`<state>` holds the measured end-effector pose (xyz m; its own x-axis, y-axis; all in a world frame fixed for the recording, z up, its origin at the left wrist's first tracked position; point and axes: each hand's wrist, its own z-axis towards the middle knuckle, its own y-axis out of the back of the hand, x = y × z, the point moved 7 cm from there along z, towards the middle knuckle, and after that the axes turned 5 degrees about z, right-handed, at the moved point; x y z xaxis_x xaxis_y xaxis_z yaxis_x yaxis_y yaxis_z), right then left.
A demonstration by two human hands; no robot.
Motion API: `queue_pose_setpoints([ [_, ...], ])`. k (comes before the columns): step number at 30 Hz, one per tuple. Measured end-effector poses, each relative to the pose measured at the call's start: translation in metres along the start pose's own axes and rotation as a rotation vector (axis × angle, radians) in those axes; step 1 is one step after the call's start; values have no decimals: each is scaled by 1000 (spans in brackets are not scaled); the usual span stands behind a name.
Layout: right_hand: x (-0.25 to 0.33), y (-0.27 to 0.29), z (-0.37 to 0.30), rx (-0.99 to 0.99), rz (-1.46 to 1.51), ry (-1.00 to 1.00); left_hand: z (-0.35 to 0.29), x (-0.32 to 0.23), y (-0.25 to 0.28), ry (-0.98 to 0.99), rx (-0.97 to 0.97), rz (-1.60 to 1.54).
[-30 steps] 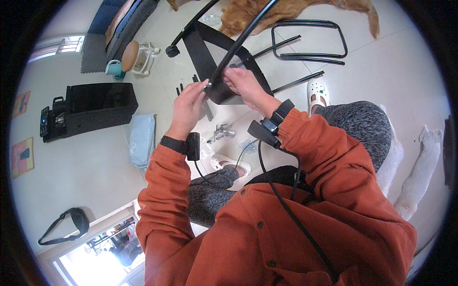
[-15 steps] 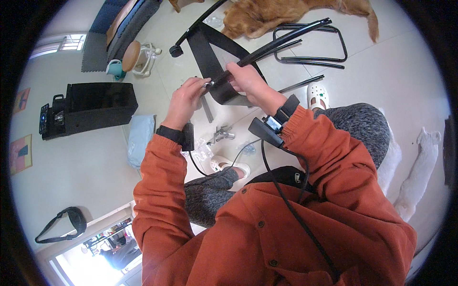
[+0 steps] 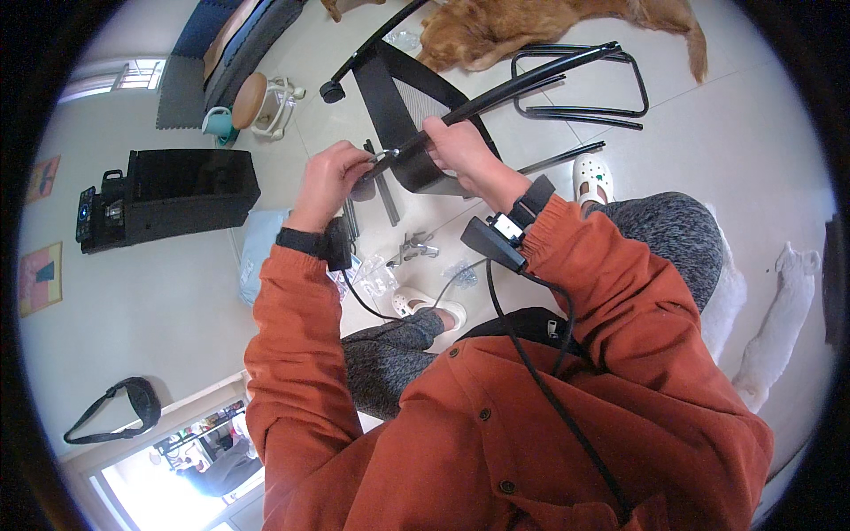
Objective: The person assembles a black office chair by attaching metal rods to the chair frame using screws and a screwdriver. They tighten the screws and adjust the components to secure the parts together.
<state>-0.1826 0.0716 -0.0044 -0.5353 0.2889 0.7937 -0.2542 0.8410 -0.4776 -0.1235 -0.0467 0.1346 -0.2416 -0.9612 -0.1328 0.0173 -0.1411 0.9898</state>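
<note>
My right hand [image 3: 462,149] is wrapped round a long black metal tube [image 3: 544,73], which runs up and to the right across a black mesh chair back [image 3: 429,93]. At the tube's lower left end, my left hand [image 3: 333,177] pinches a small shiny silver piece [image 3: 388,154]. Its kind is too small to make out, and the fingertips hide part of it. Below the hands lie dark metal bars [image 3: 386,196] on the floor, with a silver metal bracket or mechanism [image 3: 414,250] nearer to me.
A bent black tube frame [image 3: 580,112] and a brown dog [image 3: 505,35] lie beyond the chair back. Clear plastic bags [image 3: 379,276] are by my left shoe [image 3: 429,305]. A white animal [image 3: 779,310] lies at the right. A black cabinet [image 3: 190,199] stands left.
My left hand has shifted slightly left and its wrist has turned, showing more of the silver piece. My right hand keeps its grip on the tube.
</note>
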Motion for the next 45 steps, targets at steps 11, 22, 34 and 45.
queue_pose_setpoints([
  [11, 4, -3, -6, -6, 84, -2, 15, -9, -2, -180, 235, 177],
  [22, 6, -7, -7, 24, 103, 22, 21, -4, -3, -224, 232, 351],
  [34, 11, -6, -18, 23, 227, 20, -10, -11, -18, 177, -187, -44],
  [45, 10, -14, -12, -3, 162, -150, -24, -5, -18, 492, -611, 91],
])
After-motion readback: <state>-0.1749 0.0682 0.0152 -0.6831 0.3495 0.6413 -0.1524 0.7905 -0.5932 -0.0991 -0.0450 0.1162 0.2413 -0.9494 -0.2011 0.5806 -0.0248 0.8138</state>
